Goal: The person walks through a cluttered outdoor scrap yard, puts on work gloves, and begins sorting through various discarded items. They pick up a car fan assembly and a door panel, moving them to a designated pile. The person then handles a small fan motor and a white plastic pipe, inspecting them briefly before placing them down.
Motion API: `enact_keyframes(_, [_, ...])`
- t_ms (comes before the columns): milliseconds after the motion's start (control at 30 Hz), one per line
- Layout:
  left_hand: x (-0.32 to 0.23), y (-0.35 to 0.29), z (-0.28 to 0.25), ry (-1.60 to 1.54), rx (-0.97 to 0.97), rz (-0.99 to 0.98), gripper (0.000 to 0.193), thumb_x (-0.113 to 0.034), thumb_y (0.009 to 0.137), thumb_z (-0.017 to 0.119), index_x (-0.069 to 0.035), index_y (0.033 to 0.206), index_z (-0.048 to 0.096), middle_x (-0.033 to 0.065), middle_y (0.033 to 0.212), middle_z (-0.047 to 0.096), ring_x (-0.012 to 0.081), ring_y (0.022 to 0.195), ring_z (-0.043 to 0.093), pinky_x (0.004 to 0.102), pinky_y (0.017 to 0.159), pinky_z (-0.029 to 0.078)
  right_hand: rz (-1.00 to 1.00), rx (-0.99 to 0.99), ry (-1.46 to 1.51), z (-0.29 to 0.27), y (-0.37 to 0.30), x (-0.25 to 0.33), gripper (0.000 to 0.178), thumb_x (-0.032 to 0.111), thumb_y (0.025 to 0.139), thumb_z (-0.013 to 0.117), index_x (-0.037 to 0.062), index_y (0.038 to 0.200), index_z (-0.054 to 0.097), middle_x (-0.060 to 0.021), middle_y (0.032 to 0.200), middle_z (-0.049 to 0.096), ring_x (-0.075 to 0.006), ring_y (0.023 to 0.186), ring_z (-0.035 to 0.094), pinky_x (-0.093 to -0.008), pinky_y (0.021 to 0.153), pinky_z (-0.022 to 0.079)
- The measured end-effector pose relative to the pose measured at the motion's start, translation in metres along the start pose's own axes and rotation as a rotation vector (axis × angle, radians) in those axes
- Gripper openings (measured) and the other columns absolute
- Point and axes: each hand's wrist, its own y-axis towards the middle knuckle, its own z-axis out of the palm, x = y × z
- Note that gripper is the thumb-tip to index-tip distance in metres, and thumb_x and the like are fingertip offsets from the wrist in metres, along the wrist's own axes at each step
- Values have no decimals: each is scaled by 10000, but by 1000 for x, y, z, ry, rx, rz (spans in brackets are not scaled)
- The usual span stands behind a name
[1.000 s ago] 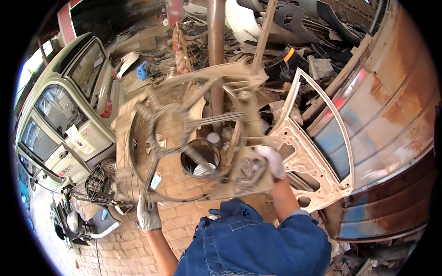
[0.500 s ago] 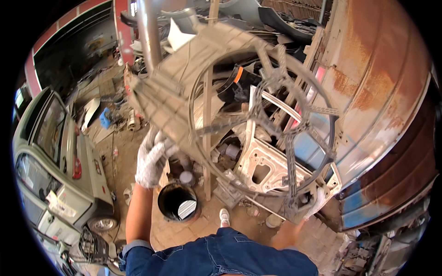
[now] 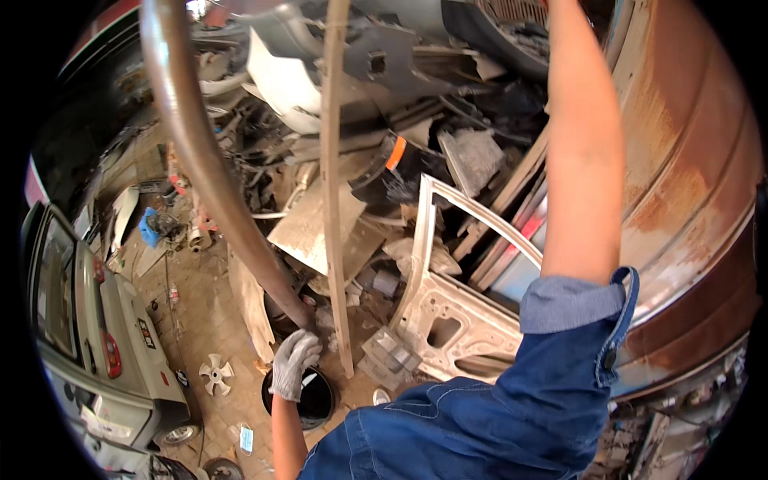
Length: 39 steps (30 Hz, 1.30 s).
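Observation:
My left hand (image 3: 296,364), in a pale work glove, hangs over a black bucket (image 3: 316,400) beside the foot of a metal pole (image 3: 216,184). Nothing shows in it; its fingers are loosely bent. My right forearm (image 3: 584,152) reaches steeply up past the top edge, so that hand is out of sight, and so is anything in it. Beyond my right sleeve stands a bare, pale car door frame (image 3: 456,324), partly covered by the arm. A grey blocky part (image 3: 388,356) lies between the bucket and the door frame.
A wooden post (image 3: 332,184) rises ahead of me. Behind it is a heap of car panels and scrap (image 3: 384,64). A silver-green vehicle (image 3: 120,336) stands at left, a white fan wheel (image 3: 216,374) on the floor near it. Rusty sheet metal (image 3: 688,200) borders the right side.
The large fan shroud that both hands were at has left the view. My right arm has swung up high; my left hand has dropped toward the bucket. The view has shifted too.

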Motion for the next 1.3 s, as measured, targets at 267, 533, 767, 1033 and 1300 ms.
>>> enact_keyframes(267, [89, 0, -41, 37, -351, -226, 461, -126, 843, 652, 67, 1212, 456, 143, 932, 652, 156, 731, 642, 207, 587, 505, -1227, -390, -951, -34, 26, -171, 204, 230, 872, 536, 84, 985, 624, -137, 958, 641, -279, 799, 605, -365, 708, 485])
enact_keyframes(533, [85, 78, 8, 262, -143, -115, 351, -118, 878, 586, 31, 1183, 494, 116, 946, 654, 155, 780, 639, 237, 678, 510, -446, -291, -890, -60, 33, -326, 492, 478, 855, 509, 90, 1137, 622, -142, 1092, 641, -307, 1067, 578, -368, 935, 421])
enact_keyframes(767, [77, 126, 60, 490, 109, -47, 358, -75, 883, 545, 44, 1213, 472, 120, 1017, 635, 154, 880, 615, 250, 774, 495, -992, -244, -1365, -82, 34, -401, 593, 482, 849, 551, 124, 1313, 459, -73, 1366, 446, -328, 1294, 349, -481, 1087, 226])
enact_keyframes(1033, [79, 173, 111, 653, 280, 0, 363, -81, 847, 593, 28, 1185, 519, 126, 1106, 617, 178, 997, 602, 284, 872, 477, -1018, -256, -1375, -79, 34, -404, 553, 447, 856, 561, 138, 1306, 471, -57, 1352, 463, -315, 1284, 366, -468, 1073, 254])
enact_keyframes(1300, [28, 289, 265, 858, 607, 693, 432, -214, 797, 636, -39, 1184, 561, 206, 1285, 497, 353, 1209, 463, 404, 1015, 371, -1049, -351, -1301, -55, 16, -381, 573, 262, 741, 664, 35, 1236, 483, -182, 1275, 487, -378, 1217, 428, -473, 1054, 322])
